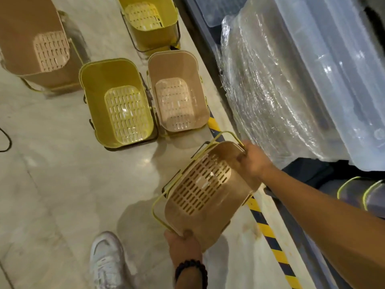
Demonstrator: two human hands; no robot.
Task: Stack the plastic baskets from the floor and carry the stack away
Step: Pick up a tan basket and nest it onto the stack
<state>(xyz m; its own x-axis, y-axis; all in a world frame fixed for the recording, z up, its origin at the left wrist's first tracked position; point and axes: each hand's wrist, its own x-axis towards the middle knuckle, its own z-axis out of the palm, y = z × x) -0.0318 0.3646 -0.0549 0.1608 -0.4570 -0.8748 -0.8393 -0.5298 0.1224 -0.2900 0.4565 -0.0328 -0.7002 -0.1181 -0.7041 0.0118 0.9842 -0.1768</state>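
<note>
Gripping the tan basket (208,192) at opposite rims, your left hand (183,245) and right hand (253,161) fingers were clamped; it looked light, stiff, slightly slippery.

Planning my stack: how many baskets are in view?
5: one held, yellow and tan side by side on the floor, yellow behind, tan far left. More may be out of frame.

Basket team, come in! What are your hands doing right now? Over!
Left hand and right hand both gripping tilted tan slotted plastic basket, off the floor. Four open baskets wait ahead, nearest the tan one. Path clear.
</note>
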